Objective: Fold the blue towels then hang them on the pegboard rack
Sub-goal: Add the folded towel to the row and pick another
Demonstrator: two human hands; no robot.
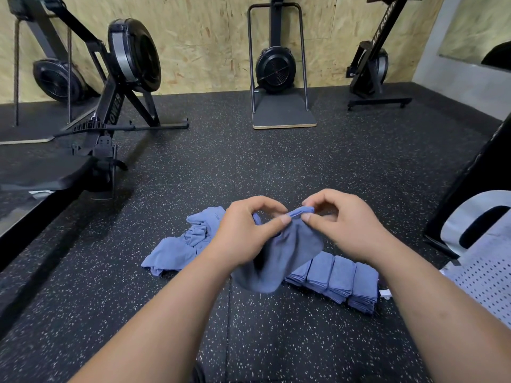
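Floor: dark speckled rubber gym floor [276, 161], with rowing machines [121, 78] ranged before a chipboard wall at 12 o'clock.
Unfolded: a loose heap [179, 244] of crumpled blue towels lies on the floor at 9 o'clock of the hands, untouched.
Left: the left hand [243, 230] pinches the top hem of the held towel [282, 252] between thumb and curled fingers.
Towel in hand: it hangs limp from that hem, raised above the floor at the centre, not yet squared into a fold.
Right: the right hand [343, 225] pinches the same hem just beside the left, thumb against fingertips.
Folded: a folded row [340, 277] of neat blue stacks lies on the floor at 4 o'clock of the hands.
Progress: folding looks well under way but unfinished, and nothing has been hung.
Hidden: the row's left end sits behind the held towel, so its count is unclear. No pegboard rack shows for certain. A white perforated object [481, 258] at 3 o'clock is cut off by the edge, and I cannot tell what it is.
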